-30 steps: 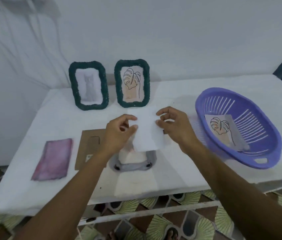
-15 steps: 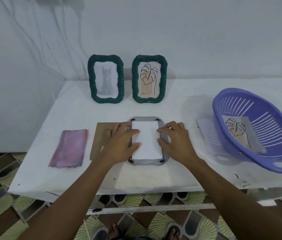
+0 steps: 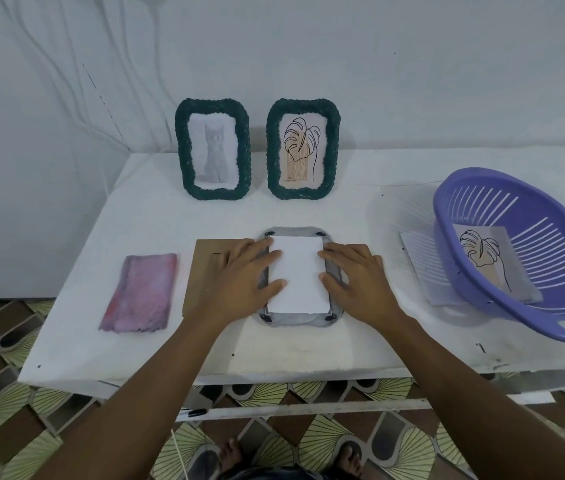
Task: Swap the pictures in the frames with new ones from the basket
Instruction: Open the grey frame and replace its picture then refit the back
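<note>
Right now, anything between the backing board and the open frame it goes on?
Only the hands: the left hand overlaps the board at its right edge, and with the right hand presses the paper in the frame.

Glossy slotted purple plastic basket (image 3: pixel 530 258); matt white paper sheet (image 3: pixel 297 274); brown cardboard backing (image 3: pixel 204 271); rough dark-green rope-wound frames (image 3: pixel 212 149).

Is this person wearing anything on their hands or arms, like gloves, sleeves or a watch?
No. The left hand and right hand are bare, with no gloves, rings or markings showing. The left forearm and right forearm are bare too: no sleeve, watch or bracelet is in view.
</note>
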